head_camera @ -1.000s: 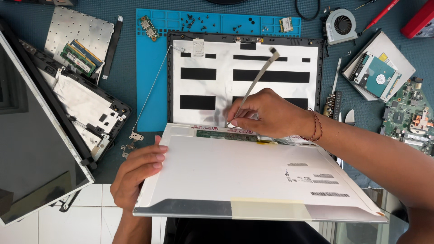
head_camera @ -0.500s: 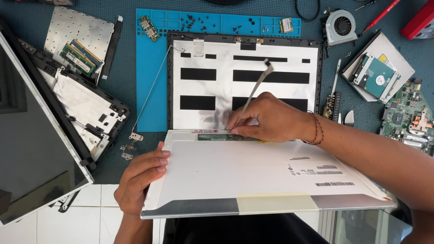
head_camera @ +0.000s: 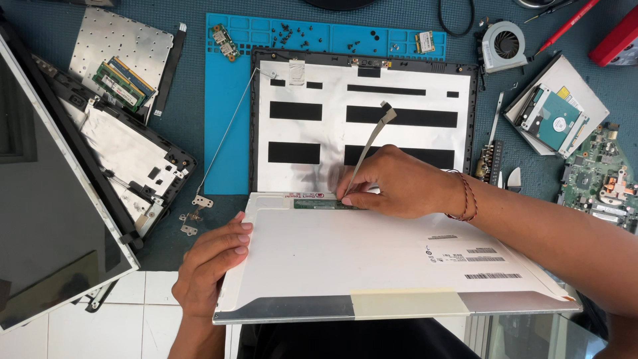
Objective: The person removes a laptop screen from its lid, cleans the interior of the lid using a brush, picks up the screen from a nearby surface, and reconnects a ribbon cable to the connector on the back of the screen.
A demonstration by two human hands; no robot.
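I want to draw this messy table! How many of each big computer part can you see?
Screen panels: 2, one held flat by both hands, one dark at the left
Cooling fan: 1
Hard drive: 1
Green circuit board: 1
Blue mat: 1
Total: 6

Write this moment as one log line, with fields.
left hand: holds screen panel edge | right hand: pinches flat cable at panel top | under: open lid

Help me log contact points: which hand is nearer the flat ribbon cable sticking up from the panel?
Right. The right hand pinches the ribbon cable at its base; the left hand grips the screen panel at its left edge, well away.
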